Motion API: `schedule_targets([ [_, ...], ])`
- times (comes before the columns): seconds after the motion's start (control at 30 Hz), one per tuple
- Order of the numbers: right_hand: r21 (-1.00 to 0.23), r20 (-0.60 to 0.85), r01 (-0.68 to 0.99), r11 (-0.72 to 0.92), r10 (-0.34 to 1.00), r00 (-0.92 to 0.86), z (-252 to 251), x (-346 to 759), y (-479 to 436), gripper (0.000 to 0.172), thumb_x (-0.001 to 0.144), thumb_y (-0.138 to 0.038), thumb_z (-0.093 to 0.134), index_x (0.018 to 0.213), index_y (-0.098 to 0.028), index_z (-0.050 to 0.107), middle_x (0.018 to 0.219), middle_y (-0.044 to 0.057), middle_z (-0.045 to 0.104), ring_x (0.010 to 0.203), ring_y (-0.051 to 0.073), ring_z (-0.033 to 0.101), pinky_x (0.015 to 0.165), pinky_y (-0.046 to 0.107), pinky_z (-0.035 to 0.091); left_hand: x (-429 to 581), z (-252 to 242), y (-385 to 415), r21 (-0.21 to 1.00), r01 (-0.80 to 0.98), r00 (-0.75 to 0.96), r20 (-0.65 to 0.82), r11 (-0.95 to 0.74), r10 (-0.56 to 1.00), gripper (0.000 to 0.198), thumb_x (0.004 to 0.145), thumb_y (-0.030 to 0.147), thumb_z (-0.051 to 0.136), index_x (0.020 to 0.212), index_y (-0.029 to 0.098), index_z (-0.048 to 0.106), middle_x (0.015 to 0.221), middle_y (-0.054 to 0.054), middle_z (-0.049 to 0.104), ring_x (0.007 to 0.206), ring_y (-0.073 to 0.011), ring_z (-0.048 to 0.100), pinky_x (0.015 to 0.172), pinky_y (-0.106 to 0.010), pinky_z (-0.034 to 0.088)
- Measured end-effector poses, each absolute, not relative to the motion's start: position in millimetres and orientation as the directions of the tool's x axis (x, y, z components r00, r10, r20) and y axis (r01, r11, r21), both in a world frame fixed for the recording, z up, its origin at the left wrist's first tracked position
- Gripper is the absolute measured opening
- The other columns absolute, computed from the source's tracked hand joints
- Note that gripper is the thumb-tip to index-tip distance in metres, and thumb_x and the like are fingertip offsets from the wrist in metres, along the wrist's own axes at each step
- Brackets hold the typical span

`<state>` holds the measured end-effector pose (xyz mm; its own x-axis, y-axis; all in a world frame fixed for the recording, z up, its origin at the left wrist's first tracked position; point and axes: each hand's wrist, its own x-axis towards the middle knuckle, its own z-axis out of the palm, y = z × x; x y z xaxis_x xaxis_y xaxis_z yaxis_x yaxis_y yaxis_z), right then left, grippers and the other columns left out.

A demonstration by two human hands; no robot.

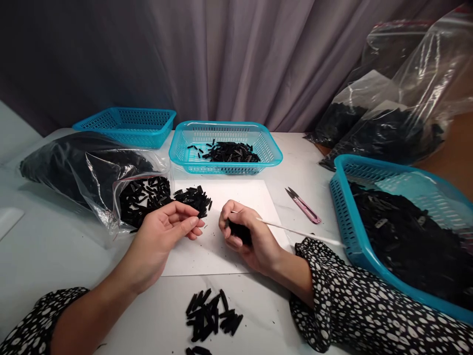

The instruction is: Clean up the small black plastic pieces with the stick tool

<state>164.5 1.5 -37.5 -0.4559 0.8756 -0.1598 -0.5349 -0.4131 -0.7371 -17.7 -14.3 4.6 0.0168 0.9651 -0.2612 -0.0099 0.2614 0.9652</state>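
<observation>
My left hand (172,229) is closed, thumb against fingertips, over the white sheet (214,261); anything in the pinch is too small to make out. Just behind it lies a loose pile of small black strips (195,199). My right hand (254,236) curls around a soft-looking black clump (240,231), partly hidden by the fingers. A thin white stick (299,230) also passes through that hand and sticks out to the right. More black strips (209,318) lie on the table nearer to me, in front of the sheet.
A clear bag (88,172) spills black strips at left. Behind stand two blue baskets, one (138,133) at left and one (226,168) holding strips. Pink-handled snips (303,204) lie right of the sheet. A larger blue basket (354,222) and filled plastic bags (391,123) occupy the right.
</observation>
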Motion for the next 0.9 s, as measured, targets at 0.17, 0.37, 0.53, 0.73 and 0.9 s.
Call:
schedule_targets([
  [0.17, -0.720, -0.163, -0.552, -0.420, 0.876, -0.454, -37.7, 163.7, 2.7, 0.023, 0.083, -0.033, 0.064, 0.071, -0.021, 0.048, 0.058, -0.005, 0.059, 0.038, 0.004, 0.028, 0.034, 0.016, 0.010, -13.7, 7.4, -17.2, 0.959, -0.030, 0.043, -0.281, 0.283, 0.959, 0.018, 0.074, 0.026, 0.080, 0.083, 0.018, 0.067, 0.071, 0.001, 0.071, 0.066, -0.0114, 0.065, 0.067, -0.023, 0.050],
  [0.37, -0.795, -0.156, -0.471, -0.383, 0.878, -0.452, -39.3, 163.0, 1.0, 0.032, 0.080, -0.040, 0.079, 0.073, -0.017, 0.057, 0.060, -0.005, 0.057, 0.041, 0.003, 0.031, 0.038, 0.018, 0.015, -14.0, 4.1, -18.8, 0.980, 0.051, 0.095, -0.199, 0.195, 0.975, 0.016, 0.079, 0.028, 0.077, 0.083, 0.020, 0.064, 0.070, 0.002, 0.071, 0.066, -0.0126, 0.066, 0.065, -0.023, 0.052],
  [0.53, -0.814, -0.155, -0.440, -0.379, 0.872, -0.464, -37.5, 161.5, 0.8, 0.028, 0.079, -0.039, 0.079, 0.076, -0.017, 0.062, 0.057, -0.005, 0.057, 0.041, 0.004, 0.032, 0.038, 0.020, 0.014, -13.4, 2.1, -19.0, 0.984, 0.107, 0.122, -0.156, 0.143, 0.980, 0.014, 0.081, 0.027, 0.074, 0.083, 0.020, 0.063, 0.072, 0.002, 0.070, 0.068, -0.0128, 0.068, 0.065, -0.023, 0.054],
  [0.73, -0.832, -0.182, -0.405, -0.378, 0.877, -0.444, -33.2, 161.0, -0.1, 0.026, 0.076, -0.037, 0.081, 0.074, -0.017, 0.065, 0.055, -0.005, 0.055, 0.041, 0.005, 0.032, 0.040, 0.021, 0.014, -14.7, 6.7, -20.0, 0.964, 0.256, 0.133, -0.102, 0.065, 0.986, 0.014, 0.083, 0.034, 0.071, 0.086, 0.022, 0.063, 0.075, 0.001, 0.069, 0.072, -0.0169, 0.068, 0.067, -0.028, 0.055],
  [0.9, -0.828, -0.168, -0.420, -0.370, 0.880, -0.443, -33.6, 162.2, 1.0, 0.023, 0.076, -0.037, 0.080, 0.084, -0.017, 0.070, 0.055, -0.006, 0.054, 0.042, 0.005, 0.031, 0.041, 0.022, 0.014, -39.0, 3.3, -7.0, 0.578, 0.768, 0.204, 0.185, -0.275, 0.961, 0.008, 0.087, 0.029, 0.060, 0.086, 0.024, 0.066, 0.087, -0.003, 0.064, 0.083, -0.0232, 0.062, 0.077, -0.037, 0.050],
])
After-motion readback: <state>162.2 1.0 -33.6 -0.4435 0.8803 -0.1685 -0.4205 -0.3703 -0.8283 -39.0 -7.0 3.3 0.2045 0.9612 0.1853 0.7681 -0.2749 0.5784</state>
